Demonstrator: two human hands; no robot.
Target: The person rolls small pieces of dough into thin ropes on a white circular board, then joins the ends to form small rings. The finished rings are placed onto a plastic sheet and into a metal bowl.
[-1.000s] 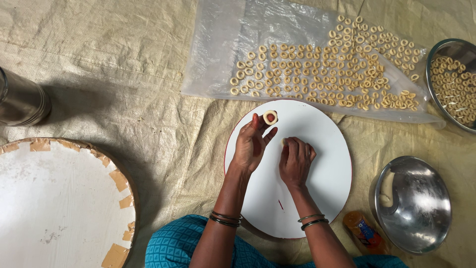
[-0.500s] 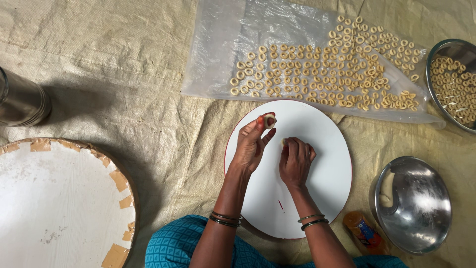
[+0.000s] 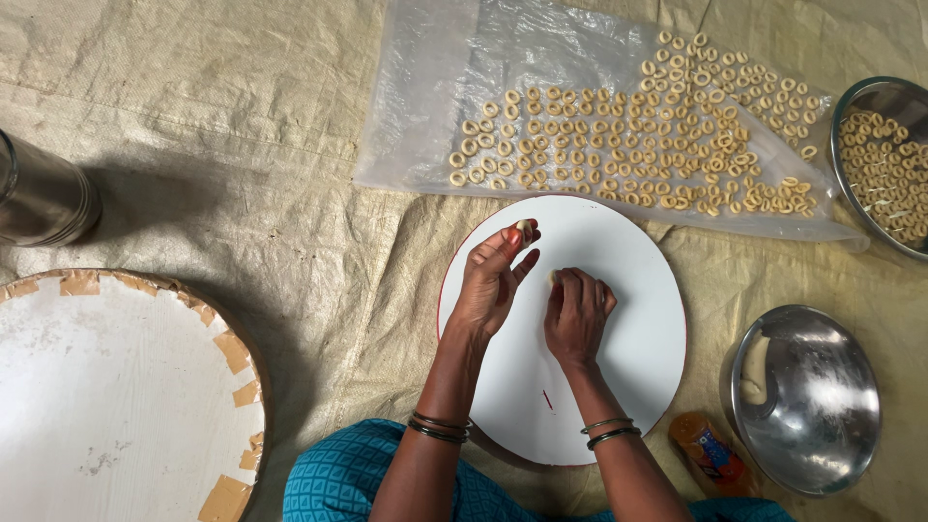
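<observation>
My left hand (image 3: 493, 278) is raised over the round white board (image 3: 638, 309) and pinches a small pale dough ring (image 3: 524, 228) at its fingertips. My right hand (image 3: 578, 311) rests palm down on the board beside it, fingers curled over a bit of dough (image 3: 553, 276) that barely shows at the knuckles. Both wrists wear dark bangles. Beyond the board, several finished dough rings (image 3: 677, 135) lie in rows on a clear plastic sheet (image 3: 541, 58).
A steel bowl (image 3: 884, 164) with more rings sits at the far right. An empty steel bowl (image 3: 807, 396) and an orange packet (image 3: 710, 452) lie at the near right. A large white round board (image 3: 106, 387) and a steel container (image 3: 39, 198) are at the left.
The dough ring lay on the board by my left fingertips; now my left hand has pinched it up. My right hand has stayed pressed on the board.
</observation>
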